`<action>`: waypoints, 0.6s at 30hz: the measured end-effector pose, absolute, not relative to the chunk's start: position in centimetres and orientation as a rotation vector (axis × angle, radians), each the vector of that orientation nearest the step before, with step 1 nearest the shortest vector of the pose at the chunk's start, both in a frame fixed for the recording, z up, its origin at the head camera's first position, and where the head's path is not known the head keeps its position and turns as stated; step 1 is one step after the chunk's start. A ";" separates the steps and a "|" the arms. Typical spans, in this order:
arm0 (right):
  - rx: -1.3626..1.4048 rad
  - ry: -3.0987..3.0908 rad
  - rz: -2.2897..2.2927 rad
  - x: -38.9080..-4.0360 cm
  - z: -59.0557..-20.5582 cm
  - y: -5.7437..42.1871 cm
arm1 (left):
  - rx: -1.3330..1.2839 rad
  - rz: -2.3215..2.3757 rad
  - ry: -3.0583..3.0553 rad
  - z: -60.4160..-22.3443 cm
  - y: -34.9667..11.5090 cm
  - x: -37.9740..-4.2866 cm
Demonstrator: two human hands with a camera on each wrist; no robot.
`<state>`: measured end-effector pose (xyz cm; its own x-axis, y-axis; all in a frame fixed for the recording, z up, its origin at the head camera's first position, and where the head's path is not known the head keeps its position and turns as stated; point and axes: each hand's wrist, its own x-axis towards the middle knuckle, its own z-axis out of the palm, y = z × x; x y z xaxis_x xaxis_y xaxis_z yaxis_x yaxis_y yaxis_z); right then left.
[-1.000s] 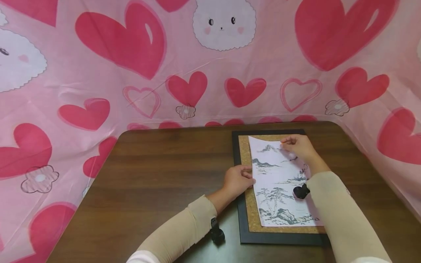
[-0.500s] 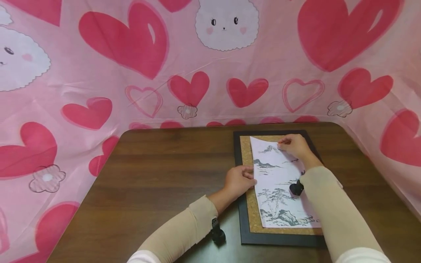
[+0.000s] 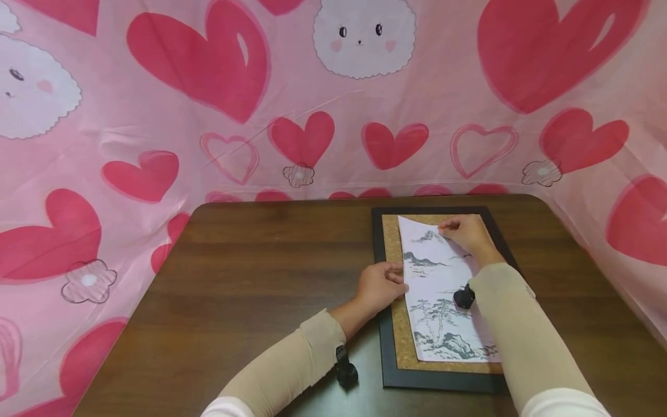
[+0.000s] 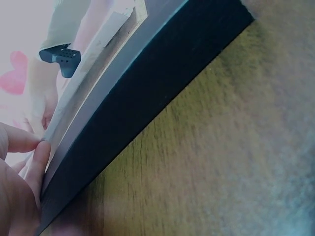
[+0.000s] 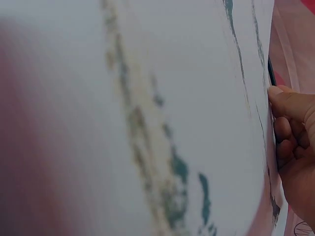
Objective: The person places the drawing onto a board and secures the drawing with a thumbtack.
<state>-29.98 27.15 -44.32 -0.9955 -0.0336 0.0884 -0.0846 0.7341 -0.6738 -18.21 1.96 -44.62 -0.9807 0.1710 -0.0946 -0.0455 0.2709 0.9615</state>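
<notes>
Paper (image 3: 424, 278) printed with ink mountains and pines lies over the cork board (image 3: 402, 327), its top edge bowed. My left hand (image 3: 379, 285) pinches its left side and my right hand (image 3: 468, 234) the top edge, I'd judge to keep it from sliding (something orange (image 3: 441, 229) shows at my right fingers, too small to name). Black frame (image 3: 443, 379) borders the cork, all resting on the tabletop (image 3: 260, 278) before a heart-patterned cloth (image 3: 297, 69).
</notes>
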 end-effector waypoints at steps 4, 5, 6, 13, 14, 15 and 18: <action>0.111 -2.858 1.121 -30.0 -44.2 27.2 | 0.124 1.778 2.361 -44.5 1.9 -18.3; 0.118 -2.855 1.124 -30.0 -44.2 27.2 | 0.125 1.779 2.358 -44.5 1.9 -18.3; 0.129 -2.851 1.123 -30.0 -44.2 27.2 | 0.124 1.779 2.355 -44.5 1.9 -18.3; 0.107 -2.871 1.148 -29.8 -44.1 27.1 | 0.115 1.797 2.333 -44.6 1.9 -18.3; 0.097 -2.880 1.149 -29.8 -44.0 27.1 | 0.112 1.797 2.332 -44.6 1.9 -18.3; 0.083 -2.892 1.152 -29.7 -43.9 27.1 | 0.110 1.799 2.327 -44.6 1.9 -18.3; 0.074 -2.912 1.133 -29.6 -43.7 27.0 | 0.114 1.801 2.324 -44.5 1.9 -18.3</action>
